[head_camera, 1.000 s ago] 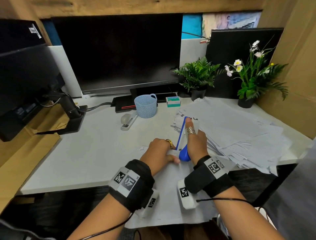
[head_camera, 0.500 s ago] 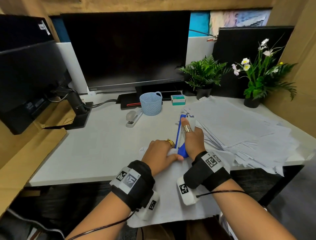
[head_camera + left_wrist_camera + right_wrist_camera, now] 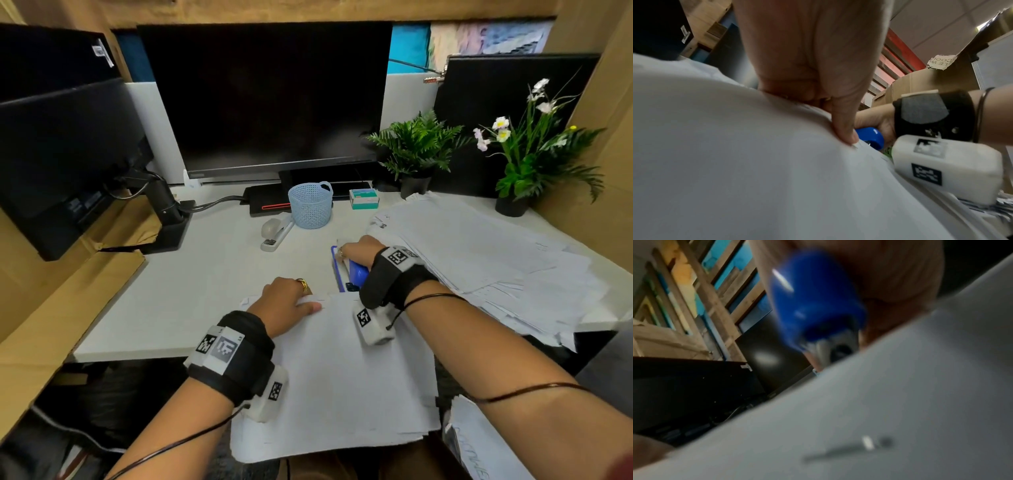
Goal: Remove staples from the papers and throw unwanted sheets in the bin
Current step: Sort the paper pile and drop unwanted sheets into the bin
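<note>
Glossy blue plastic stapler (image 3: 358, 274), matt white paper stack (image 3: 342, 383), smooth matt desk (image 3: 191, 291).

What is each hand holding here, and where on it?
The right hand grips the blue stapler around its body. The left hand holds nothing; its thumb presses the top edge of the paper stack near a staple.
</note>
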`<control>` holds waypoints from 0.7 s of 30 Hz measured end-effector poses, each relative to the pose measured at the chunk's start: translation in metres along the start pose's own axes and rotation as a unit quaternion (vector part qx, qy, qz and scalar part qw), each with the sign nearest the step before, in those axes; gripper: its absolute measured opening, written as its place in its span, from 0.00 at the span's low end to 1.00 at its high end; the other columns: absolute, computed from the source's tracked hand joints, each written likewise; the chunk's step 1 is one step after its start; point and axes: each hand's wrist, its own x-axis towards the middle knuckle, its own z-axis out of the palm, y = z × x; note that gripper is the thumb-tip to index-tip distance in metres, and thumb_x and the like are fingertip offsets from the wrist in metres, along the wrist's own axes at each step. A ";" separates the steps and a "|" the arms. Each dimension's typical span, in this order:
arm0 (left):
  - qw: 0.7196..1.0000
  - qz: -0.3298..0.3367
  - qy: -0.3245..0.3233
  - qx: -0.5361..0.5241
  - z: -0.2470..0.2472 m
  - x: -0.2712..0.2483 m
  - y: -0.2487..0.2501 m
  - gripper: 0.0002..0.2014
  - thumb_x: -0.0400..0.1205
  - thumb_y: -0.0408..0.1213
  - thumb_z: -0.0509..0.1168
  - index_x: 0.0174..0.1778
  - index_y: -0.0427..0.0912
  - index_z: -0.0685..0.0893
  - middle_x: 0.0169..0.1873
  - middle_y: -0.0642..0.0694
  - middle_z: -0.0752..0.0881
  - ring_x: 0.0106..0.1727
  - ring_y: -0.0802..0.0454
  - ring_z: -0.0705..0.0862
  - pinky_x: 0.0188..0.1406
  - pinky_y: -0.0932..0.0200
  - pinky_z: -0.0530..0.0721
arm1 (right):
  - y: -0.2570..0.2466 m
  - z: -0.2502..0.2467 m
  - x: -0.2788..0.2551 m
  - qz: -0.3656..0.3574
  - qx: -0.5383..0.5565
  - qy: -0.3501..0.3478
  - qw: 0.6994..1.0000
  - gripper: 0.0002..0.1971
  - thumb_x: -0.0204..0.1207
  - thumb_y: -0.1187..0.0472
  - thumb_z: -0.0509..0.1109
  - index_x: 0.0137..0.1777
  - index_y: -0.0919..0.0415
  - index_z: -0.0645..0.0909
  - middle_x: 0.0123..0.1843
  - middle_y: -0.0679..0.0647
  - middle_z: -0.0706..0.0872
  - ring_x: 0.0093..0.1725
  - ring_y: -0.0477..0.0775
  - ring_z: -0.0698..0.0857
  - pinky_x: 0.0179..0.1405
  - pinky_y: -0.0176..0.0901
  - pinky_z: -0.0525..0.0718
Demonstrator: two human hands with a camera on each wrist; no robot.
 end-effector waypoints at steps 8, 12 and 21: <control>0.999 -0.039 0.009 0.008 0.001 -0.004 -0.008 0.19 0.80 0.51 0.66 0.54 0.37 0.84 0.51 0.42 0.85 0.53 0.46 0.81 0.56 0.54 0.78 | -0.026 0.024 0.009 -0.073 -0.197 0.057 0.976 0.20 0.78 0.52 0.69 0.63 0.67 0.77 0.65 0.61 0.81 0.63 0.59 0.80 0.52 0.42 0.76; 0.998 -0.048 -0.024 0.014 -0.002 -0.008 -0.010 0.14 0.84 0.43 0.62 0.55 0.34 0.82 0.51 0.39 0.84 0.47 0.48 0.79 0.46 0.60 0.75 | -0.036 0.023 0.007 -0.109 -0.242 0.050 0.963 0.20 0.79 0.53 0.68 0.68 0.62 0.76 0.69 0.60 0.79 0.66 0.59 0.79 0.55 0.41 0.75; 0.991 -0.021 0.102 0.082 -0.015 -0.022 -0.026 0.15 0.83 0.48 0.61 0.52 0.41 0.86 0.44 0.43 0.87 0.47 0.45 0.83 0.49 0.54 0.78 | -0.035 0.019 -0.024 -0.278 -0.138 0.087 0.947 0.16 0.75 0.49 0.71 0.45 0.64 0.86 0.39 0.55 0.85 0.38 0.45 0.80 0.38 0.34 0.75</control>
